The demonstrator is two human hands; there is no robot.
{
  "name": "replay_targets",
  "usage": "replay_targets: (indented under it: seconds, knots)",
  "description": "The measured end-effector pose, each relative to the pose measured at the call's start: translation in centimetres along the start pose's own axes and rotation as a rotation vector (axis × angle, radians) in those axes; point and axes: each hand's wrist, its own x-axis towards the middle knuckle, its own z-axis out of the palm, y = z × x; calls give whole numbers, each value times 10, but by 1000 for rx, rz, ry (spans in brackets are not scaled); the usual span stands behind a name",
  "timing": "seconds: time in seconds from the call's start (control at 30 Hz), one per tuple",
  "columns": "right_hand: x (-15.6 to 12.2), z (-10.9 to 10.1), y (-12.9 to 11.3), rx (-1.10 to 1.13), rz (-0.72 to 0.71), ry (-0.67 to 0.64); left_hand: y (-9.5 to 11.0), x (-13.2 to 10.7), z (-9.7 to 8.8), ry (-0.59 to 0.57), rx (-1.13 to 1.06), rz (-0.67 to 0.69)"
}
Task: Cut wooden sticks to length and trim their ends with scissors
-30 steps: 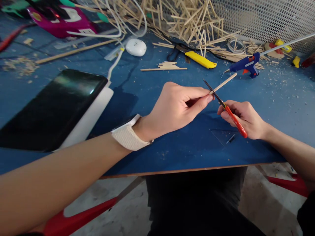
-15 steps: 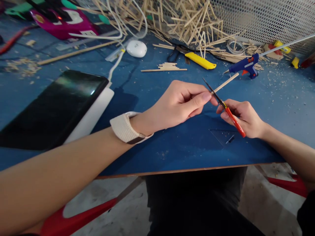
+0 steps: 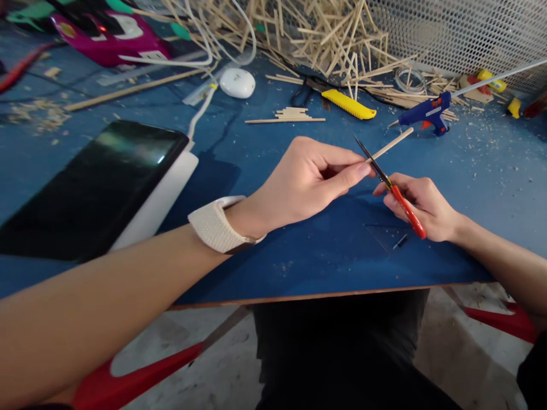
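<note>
My left hand pinches a thin wooden stick between thumb and forefinger, and the stick's free end slants up to the right. In my right hand is a pair of red-handled scissors, its dark pointed blades crossing the stick just past my left fingertips. The fingers of my right hand are wrapped about the handles, partly hidden behind them. Beyond my left hand, several short sticks lie in a small stack beside a longer one. A blue glue gun lies above my right hand.
A yellow utility knife and a large heap of sticks lie at the back. On the left are a tablet-like black screen, a white earbud case and a magenta power strip. The table edge runs in front of me.
My left hand has shifted very slightly, its lower fingers now more tucked in behind the thumb. The scissors and stick stay almost where they were.
</note>
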Motion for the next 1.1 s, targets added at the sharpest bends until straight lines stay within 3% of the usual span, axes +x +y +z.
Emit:
replay_targets:
  seconds: [0.3,0.6,0.83,1.1]
  knots:
    - [-1,-3,1,-62,38,35,0,0,-1,50,42,47]
    - [1,-4,2,-62,1,22,-2,-1,-5,-100,-183,-79]
    - [1,-1,2,-68,-42,52,-4,-4,-2,31,-38,-21]
    - [0,0,-2,-74,-2,44,-2,-5,-2,90,163,135]
